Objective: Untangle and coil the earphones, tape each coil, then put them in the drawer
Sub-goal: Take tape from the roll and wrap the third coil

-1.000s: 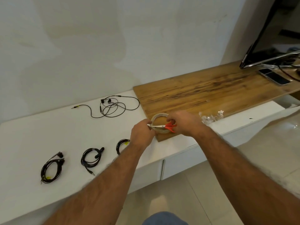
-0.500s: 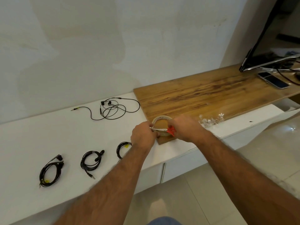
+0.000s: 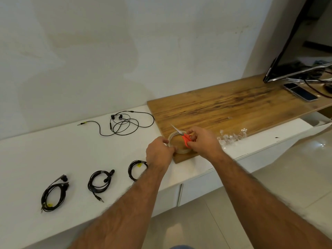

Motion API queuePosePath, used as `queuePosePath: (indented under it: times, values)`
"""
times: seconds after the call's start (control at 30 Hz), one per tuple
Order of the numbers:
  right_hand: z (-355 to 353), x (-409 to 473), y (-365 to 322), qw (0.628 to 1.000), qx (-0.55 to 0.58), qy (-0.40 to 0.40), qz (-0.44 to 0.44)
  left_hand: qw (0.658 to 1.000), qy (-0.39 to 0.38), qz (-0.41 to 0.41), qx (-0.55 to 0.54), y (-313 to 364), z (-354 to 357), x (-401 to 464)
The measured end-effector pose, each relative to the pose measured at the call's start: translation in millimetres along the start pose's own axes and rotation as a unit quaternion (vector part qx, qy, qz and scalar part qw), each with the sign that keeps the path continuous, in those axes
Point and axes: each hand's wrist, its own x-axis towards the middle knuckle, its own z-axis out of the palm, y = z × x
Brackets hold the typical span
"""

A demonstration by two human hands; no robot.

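A roll of clear tape point(image 3: 179, 150) lies on the corner of the wooden board point(image 3: 224, 108). My left hand point(image 3: 159, 152) pinches at the roll's near left edge. My right hand point(image 3: 202, 142) grips small red-handled scissors point(image 3: 183, 136), blades pointing up and left over the roll. Three coiled black earphones lie along the front of the white counter: one at far left point(image 3: 53, 194), one in the middle point(image 3: 100, 180), one point(image 3: 136, 168) partly behind my left wrist. A loose, uncoiled earphone point(image 3: 124, 124) sprawls at the back.
Crumpled clear tape scraps point(image 3: 231, 137) sit at the board's front edge. A phone point(image 3: 300, 91) and a monitor point(image 3: 291, 51) with cables stand at the far right. White drawer fronts point(image 3: 197, 187) run under the counter; a drawer point(image 3: 316, 122) at right stands open.
The scissors have swung from lying flat across the roll to pointing up and left. My left hand has shifted slightly toward me along the roll's edge.
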Motion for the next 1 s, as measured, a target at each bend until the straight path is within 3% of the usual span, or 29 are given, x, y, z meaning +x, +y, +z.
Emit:
queuePosePath:
  times: [0.13, 0.47, 0.73, 0.87, 1.0]
  values:
    - [6.1, -1.2, 3.8, 0.999, 0.040, 0.013, 0.008, 1.000, 0.008, -0.020, -0.002, 2.6, 0.0, 5.0]
    - [4.6, -4.0, -1.0, 1.000, 0.015, -0.008, 0.015, 0.997, 0.006, -0.021, -0.071, -0.4, -4.2, -0.5]
    - [-2.5, -11.3, -1.2, 0.998, 0.014, -0.068, -0.009, 0.990, -0.036, -0.025, -0.134, -6.9, -14.5, -1.5]
    - [-0.1, -16.3, 4.6, 0.997, 0.030, -0.066, -0.024, 0.992, -0.035, -0.009, -0.118, -10.2, -17.3, -2.0]
    - [5.9, -14.7, 3.0, 0.999, 0.006, -0.033, -0.016, 0.999, -0.005, 0.026, -0.033, -8.9, -18.9, -3.3]
